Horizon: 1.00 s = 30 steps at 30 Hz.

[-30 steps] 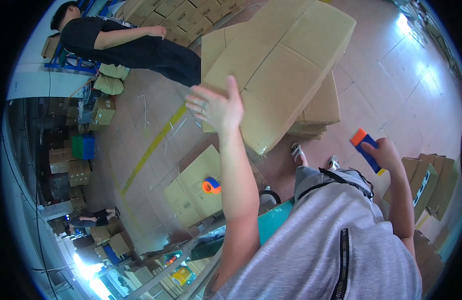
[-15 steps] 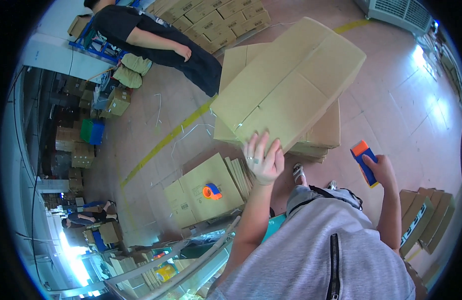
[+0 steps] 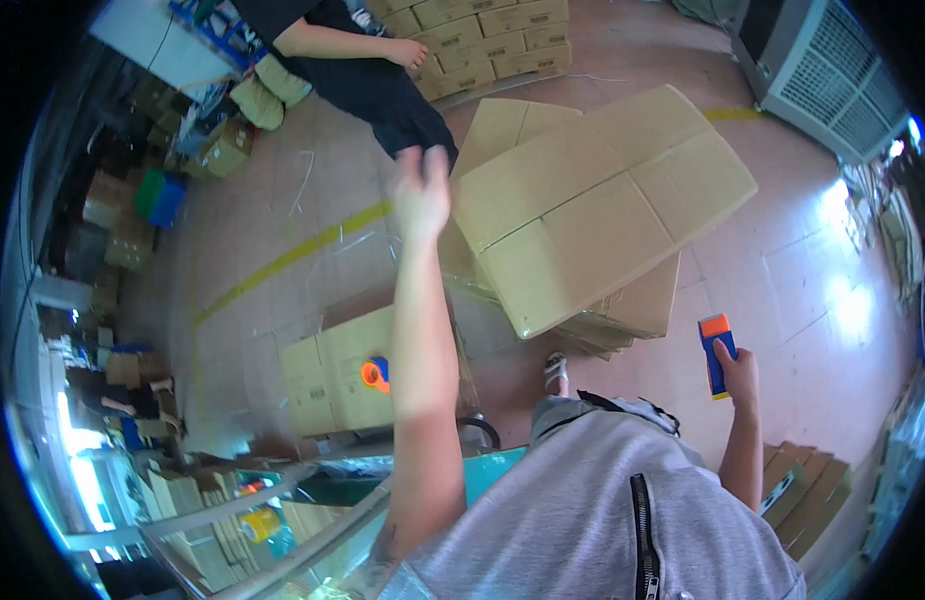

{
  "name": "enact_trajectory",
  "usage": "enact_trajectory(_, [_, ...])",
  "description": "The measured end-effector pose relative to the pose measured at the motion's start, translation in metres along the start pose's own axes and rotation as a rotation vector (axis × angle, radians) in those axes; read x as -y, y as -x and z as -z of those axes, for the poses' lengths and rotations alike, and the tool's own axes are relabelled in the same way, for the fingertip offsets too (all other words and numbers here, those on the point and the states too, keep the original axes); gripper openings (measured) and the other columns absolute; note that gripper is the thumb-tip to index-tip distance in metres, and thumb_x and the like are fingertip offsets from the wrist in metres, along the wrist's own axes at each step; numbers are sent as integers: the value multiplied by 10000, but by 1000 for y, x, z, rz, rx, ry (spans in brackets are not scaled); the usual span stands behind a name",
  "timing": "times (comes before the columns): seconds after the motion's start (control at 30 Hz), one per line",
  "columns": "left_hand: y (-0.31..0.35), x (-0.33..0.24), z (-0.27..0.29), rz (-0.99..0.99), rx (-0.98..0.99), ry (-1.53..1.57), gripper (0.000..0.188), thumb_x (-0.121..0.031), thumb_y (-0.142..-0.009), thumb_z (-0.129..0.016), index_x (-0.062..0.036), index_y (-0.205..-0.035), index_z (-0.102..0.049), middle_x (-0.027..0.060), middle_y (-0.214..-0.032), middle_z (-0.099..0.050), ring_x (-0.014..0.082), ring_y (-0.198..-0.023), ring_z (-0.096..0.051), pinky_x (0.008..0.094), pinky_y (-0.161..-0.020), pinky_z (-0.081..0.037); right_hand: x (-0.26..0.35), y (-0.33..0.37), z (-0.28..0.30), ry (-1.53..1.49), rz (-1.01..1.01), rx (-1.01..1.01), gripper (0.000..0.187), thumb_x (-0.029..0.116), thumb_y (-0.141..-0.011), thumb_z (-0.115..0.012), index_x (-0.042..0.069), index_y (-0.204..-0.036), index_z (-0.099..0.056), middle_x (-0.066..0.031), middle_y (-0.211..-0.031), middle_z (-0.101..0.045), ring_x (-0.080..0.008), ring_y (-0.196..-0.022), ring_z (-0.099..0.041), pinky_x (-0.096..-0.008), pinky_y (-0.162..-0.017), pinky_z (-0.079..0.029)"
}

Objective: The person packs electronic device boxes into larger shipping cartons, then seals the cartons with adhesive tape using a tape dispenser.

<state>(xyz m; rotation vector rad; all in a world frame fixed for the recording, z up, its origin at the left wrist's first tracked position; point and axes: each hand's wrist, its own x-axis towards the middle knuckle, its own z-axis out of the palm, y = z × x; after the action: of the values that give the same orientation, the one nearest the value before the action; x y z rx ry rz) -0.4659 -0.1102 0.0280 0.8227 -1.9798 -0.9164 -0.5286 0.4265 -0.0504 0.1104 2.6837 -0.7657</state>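
My left hand (image 3: 422, 198) is raised off to the left of a large brown cardboard carton (image 3: 592, 205), apart from it, fingers stretched out and slightly smeared by motion. The carton lies at an angle across a pile of flattened cartons (image 3: 637, 300). In my right hand (image 3: 739, 376), on the right side, is a blue and orange tape dispenser (image 3: 716, 358). A second orange and blue tape dispenser (image 3: 376, 374) rests on another cardboard stack (image 3: 327, 375) at the lower left, partly hidden by my left forearm.
A person in dark clothes (image 3: 372, 85) stands just beyond the carton, before stacked boxes (image 3: 492, 45). A grey grilled machine (image 3: 827, 85) occupies the far right. Beside me are a metal rail (image 3: 232, 507) at the left and folded cartons (image 3: 807, 490) at the lower right.
My left hand has let go of the carton's near edge and swung left and away. The carton now lies turned on the pile. The tape dispenser stays in my right hand.
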Motion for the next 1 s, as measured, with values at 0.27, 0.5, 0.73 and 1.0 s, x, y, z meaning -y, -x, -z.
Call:
enact_trajectory(0.27, [-21, 48, -55, 845, 276, 826, 804, -588, -813, -677, -9, -1342, -497, 133, -1206, -583, 192, -1043, -581, 342, -894, -466, -8, -70, -2, -752, -12, -517, 624, 561, -848, -665, -62, -888, -680, -50, -761, -636, -128, -685, -572, -302, -644, -478])
enact_trajectory(0.5, [65, 145, -77, 327, -89, 405, 806, -626, -968, -314, -17, -1495, -259, 162, -1559, -253, 254, -1453, -203, 333, -1188, -135, 74, -217, 20, -675, 490, -744, 625, 515, -834, -682, -45, -1105, -632, -167, -951, -677, -258, -756, -647, -390, -659, -535])
enact_trajectory(0.73, [260, 46, -58, 627, -792, 8, 294, -286, -921, -532, -26, -1034, -612, 216, -1008, -606, 388, -944, -596, 443, -838, -482, 151, -205, -39, -705, 990, 512, 585, 342, -835, -661, -51, -1234, -492, -176, -1054, -634, -266, -873, -628, -386, -757, -517])
enact_trajectory(1.0, [543, -182, -58, 737, -859, -713, 197, -94, -807, -633, -73, -1001, -663, 128, -989, -667, 313, -988, -640, 417, -868, -519, 159, -32, 0, -640, 1089, 1904, 580, 99, -831, -583, -67, -1337, -356, -177, -1145, -584, -270, -1065, -572, -382, -915, -469])
